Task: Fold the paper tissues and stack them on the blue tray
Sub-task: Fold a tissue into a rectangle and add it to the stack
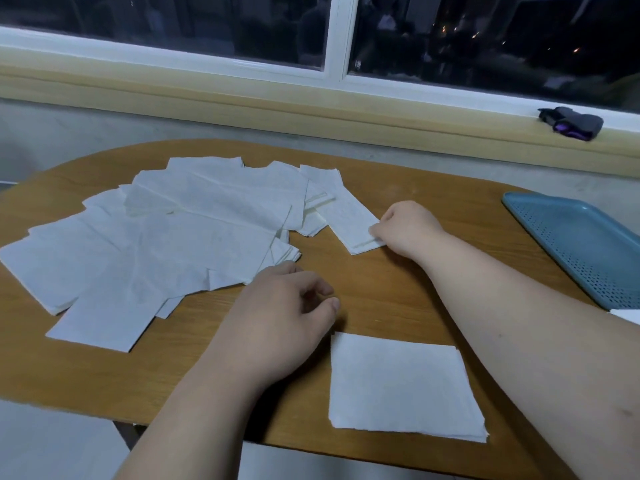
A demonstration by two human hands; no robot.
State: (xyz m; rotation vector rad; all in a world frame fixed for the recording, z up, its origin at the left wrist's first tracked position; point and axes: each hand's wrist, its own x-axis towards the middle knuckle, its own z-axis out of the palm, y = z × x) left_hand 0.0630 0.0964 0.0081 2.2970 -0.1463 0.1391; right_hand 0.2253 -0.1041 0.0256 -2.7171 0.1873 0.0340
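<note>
Several unfolded white tissues [180, 230] lie spread in an overlapping pile on the left half of the wooden table [377, 292]. A narrow folded tissue [349, 216] lies at the pile's right edge, and my right hand [405, 226] pinches its near corner. My left hand [280, 317] hovers over the table's middle with loosely curled fingers and holds nothing. A folded tissue stack [398, 382] lies near the table's front edge, just right of my left hand. The blue perforated tray [571, 244] sits at the far right, partly cut off by the frame.
A dark cloth bundle [571, 121] rests on the window sill at the back right. A white scrap [627, 315] shows below the tray's near corner. The table's rounded front edge runs just beneath the folded stack.
</note>
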